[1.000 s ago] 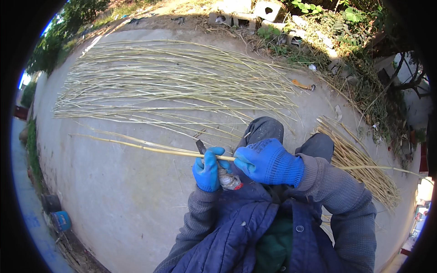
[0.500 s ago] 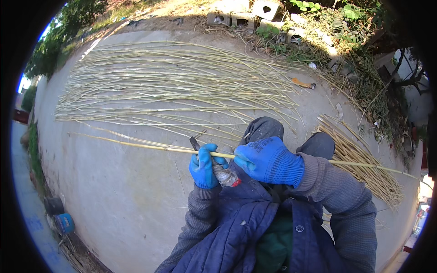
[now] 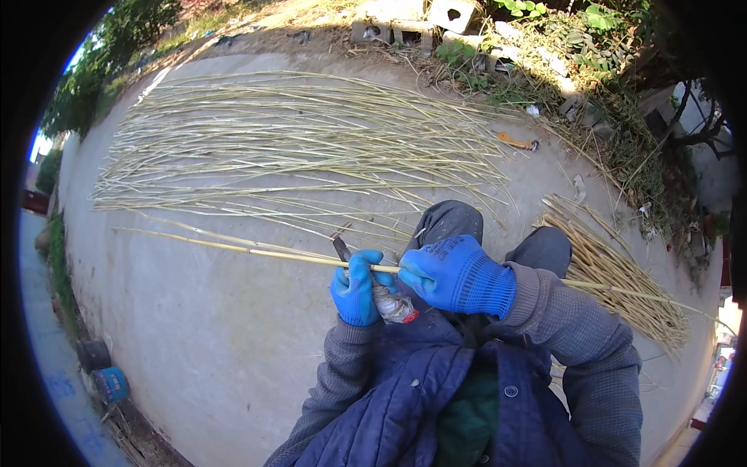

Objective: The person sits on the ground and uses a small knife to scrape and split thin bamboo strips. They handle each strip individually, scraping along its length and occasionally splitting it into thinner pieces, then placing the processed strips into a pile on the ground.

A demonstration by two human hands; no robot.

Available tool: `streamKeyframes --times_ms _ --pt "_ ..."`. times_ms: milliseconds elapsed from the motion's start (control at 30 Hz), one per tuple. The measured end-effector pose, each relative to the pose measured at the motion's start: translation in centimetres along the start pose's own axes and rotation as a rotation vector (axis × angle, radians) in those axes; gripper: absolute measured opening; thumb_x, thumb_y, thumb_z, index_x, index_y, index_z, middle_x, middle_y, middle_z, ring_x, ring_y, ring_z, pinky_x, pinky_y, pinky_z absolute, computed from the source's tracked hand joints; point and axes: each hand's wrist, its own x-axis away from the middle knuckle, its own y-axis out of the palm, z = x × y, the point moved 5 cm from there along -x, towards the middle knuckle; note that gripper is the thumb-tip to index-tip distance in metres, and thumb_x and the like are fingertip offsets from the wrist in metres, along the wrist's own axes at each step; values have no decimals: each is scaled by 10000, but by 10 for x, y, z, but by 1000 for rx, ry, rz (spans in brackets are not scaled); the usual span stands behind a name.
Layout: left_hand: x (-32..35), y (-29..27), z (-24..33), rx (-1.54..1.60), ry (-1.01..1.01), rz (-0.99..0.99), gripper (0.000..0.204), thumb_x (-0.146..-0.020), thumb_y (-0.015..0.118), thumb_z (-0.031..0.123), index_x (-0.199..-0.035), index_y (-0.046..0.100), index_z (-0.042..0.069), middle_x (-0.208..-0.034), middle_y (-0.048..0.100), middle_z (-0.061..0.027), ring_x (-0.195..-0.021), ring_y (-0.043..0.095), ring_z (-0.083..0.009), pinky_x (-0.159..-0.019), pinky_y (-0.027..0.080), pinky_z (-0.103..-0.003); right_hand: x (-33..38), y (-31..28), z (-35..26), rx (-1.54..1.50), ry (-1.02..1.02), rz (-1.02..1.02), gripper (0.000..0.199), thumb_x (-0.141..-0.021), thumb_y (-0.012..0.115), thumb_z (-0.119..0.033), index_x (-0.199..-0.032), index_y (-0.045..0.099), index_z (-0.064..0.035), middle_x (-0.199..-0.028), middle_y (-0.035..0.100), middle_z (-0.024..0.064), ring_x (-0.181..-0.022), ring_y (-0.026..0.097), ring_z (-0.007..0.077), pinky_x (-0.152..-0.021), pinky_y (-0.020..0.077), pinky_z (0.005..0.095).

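— Change over the last half-second?
— Slight. Left hand [image 3: 356,289] has edged toward the right hand [image 3: 459,275]; the dark-bladed tool [image 3: 389,302] in it stands a little steeper. Right hand about where it was.
— Meaning for the work?
— Little, by the look of it. Both holds kept, blade beside much the same stretch of pale stalk [image 3: 311,258]. Probably a small adjustment rather than a fresh step.
— How far open, the hands?
— Left: blue-gloved, fingers curled round the tool's wrapped, whitish handle, stalk passing through the same grip. Right: also gloved, clenched on the stalk, a short bare length between the two. Whether the edge bites, cannot tell; fingers hide it.
— And the stalk itself?
— Above the lap, running left beside a thinner strip [image 3: 233,238]; split half or separate piece, unclear. Rightward, a length shows past the forearm, crossing over the bundle of stalks [image 3: 603,261].
— Farther out?
— Dark-trousered knees [image 3: 451,222] just beyond the hands; bundle on the concrete floor [image 3: 218,327] to their right. Then a wide spread of loose stalks [image 3: 296,140], mostly lying left to right. Orange-handled object [image 3: 513,141] near its right end; hollow blocks [image 3: 412,36] farthest.
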Motion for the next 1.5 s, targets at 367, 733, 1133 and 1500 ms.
streamKeyframes --times_ms 367,733,1133,1500 --pt "-12 -9 53 -70 112 227 310 -1018 544 302 -1060 601 0 -650 630 -102 -542 617 -197 -502 517 -307 10 -11 18 50 161 -141 143 -938 603 -235 -909 652 -104 -777 638 111 -712 660 303 -618 522 412" --pt "-14 3 37 -37 158 251 352 -1018 547 313 -1076 617 -28 -631 610 -85 -524 599 -197 -487 502 -311 14 -12 21 -14 109 2 199 -942 578 -284 -871 619 -103 -746 657 137 -680 659 334 -600 514 460" --pt "-18 -1 22 -77 59 126 321 -1025 522 284 -1038 608 -25 -636 626 -110 -526 611 -191 -489 514 -306 22 -7 22 -17 10 135 157 -911 640 -237 -971 672 -95 -790 663 144 -720 671 324 -625 538 419" --pt "-24 10 30 -144 94 75 355 -1027 510 324 -1022 586 -22 -645 625 -119 -525 605 -196 -483 511 -308 30 -17 17 53 -12 220 137 -895 654 -214 -935 641 -83 -732 646 109 -633 652 310 -559 521 414"
